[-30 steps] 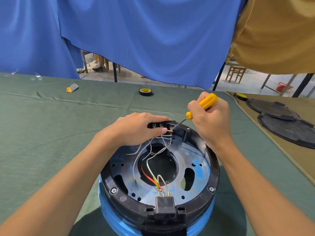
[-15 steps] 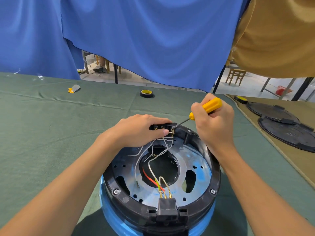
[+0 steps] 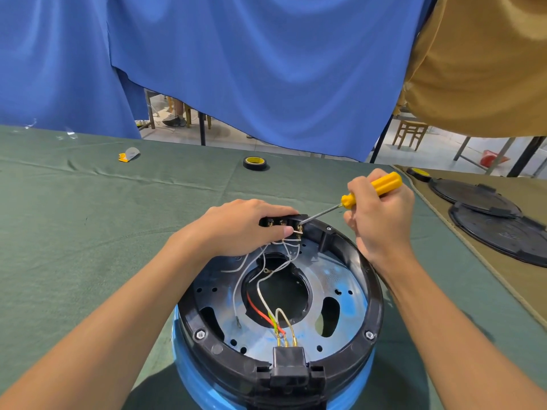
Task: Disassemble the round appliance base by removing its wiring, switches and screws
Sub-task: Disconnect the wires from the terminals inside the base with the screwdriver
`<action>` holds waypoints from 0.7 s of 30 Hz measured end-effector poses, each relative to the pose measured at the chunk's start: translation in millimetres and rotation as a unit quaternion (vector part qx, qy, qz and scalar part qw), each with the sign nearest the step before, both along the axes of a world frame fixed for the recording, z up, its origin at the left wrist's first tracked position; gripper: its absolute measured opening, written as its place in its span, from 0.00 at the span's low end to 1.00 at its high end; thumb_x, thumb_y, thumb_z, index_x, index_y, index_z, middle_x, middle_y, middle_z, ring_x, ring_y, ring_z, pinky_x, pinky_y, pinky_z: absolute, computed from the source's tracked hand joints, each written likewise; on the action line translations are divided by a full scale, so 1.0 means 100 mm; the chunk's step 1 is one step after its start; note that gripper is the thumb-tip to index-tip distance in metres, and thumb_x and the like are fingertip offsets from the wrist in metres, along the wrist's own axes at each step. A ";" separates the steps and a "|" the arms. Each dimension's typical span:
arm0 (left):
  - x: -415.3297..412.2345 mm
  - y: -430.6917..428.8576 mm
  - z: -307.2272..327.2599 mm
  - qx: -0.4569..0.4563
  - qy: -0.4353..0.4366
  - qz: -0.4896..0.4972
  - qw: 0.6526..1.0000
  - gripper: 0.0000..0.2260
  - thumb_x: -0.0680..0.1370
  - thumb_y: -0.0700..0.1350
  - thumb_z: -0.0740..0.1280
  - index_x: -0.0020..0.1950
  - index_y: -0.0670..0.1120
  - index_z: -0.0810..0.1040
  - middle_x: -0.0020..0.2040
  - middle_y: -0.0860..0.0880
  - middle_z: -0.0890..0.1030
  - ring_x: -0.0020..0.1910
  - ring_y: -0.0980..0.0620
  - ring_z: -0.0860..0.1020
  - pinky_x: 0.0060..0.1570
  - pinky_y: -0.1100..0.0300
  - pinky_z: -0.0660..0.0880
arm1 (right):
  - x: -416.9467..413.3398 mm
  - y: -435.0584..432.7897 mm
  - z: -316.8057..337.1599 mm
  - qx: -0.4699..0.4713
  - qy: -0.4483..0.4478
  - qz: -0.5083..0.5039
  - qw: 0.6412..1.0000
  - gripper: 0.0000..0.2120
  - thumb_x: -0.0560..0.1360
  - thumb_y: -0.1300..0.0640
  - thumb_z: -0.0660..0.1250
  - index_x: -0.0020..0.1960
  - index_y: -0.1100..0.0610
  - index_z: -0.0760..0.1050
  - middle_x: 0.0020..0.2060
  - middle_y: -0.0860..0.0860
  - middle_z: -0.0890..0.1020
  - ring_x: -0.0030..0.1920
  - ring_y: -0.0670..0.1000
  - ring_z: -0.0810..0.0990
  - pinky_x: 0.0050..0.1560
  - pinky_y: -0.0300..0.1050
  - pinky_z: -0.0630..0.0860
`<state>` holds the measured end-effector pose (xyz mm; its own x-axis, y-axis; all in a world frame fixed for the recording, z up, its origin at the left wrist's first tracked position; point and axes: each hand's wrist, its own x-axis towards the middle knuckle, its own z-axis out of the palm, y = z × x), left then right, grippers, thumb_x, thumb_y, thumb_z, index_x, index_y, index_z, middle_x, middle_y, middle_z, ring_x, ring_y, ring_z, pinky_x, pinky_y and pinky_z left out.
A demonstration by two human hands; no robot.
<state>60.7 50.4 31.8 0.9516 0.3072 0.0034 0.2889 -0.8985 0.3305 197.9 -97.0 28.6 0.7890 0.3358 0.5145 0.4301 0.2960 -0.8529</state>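
The round appliance base (image 3: pixel 368 294), black-rimmed over a blue body, stands upside down on the green cloth in front of me. At its far rim sits a black switch block (image 3: pixel 281 221) with white wires (image 3: pixel 260 288) running from its terminals. My left hand (image 3: pixel 236 229) grips that block, thumb beside a terminal. My right hand (image 3: pixel 381 214) holds a yellow-handled screwdriver (image 3: pixel 376 187); its tip touches the block's right end. A red and a yellow-green wire lead to the black socket (image 3: pixel 288 359) at the near rim. Hex screws (image 3: pixel 200 334) sit in the rim.
A roll of black tape (image 3: pixel 255 163) and a small yellow-grey item (image 3: pixel 128 155) lie farther back on the green cloth (image 3: pixel 88 232). Two black round covers (image 3: pixel 497 229) rest on a tan cloth to the right. Blue curtains hang behind the table.
My right hand has lifted up and to the right, so more of the screwdriver's shaft shows while its tip stays at the switch block. The left hand keeps its hold.
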 end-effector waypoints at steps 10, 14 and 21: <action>0.00 -0.01 0.00 0.004 -0.001 0.006 1.000 0.19 0.79 0.66 0.54 0.70 0.73 0.61 0.67 0.60 0.73 0.65 0.50 0.71 0.58 0.46 0.71 | -0.05 -0.03 0.02 -0.055 -0.101 -0.014 0.993 0.17 0.68 0.61 0.64 0.30 0.65 0.57 0.25 0.61 0.61 0.27 0.60 0.62 0.29 0.50 0.64; 0.00 -0.01 0.00 0.007 -0.001 0.003 1.000 0.19 0.80 0.65 0.53 0.71 0.72 0.61 0.67 0.60 0.73 0.65 0.51 0.71 0.54 0.50 0.69 | -0.02 0.00 0.05 -0.038 0.014 0.015 0.999 0.17 0.70 0.67 0.62 0.31 0.63 0.54 0.28 0.62 0.56 0.27 0.58 0.56 0.29 0.47 0.54; 0.01 -0.01 0.00 0.002 0.000 0.000 1.000 0.18 0.80 0.64 0.54 0.71 0.72 0.61 0.64 0.60 0.74 0.62 0.52 0.72 0.55 0.49 0.71 | 0.06 0.05 0.01 -0.017 0.124 0.010 0.992 0.19 0.70 0.69 0.62 0.28 0.56 0.57 0.25 0.52 0.57 0.24 0.50 0.56 0.25 0.41 0.54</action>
<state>61.6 49.7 31.5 0.9514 0.3079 0.0039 0.2899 -0.8998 0.3260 204.0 -92.0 29.8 0.8828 0.3667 0.2935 0.1998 0.2724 -0.9412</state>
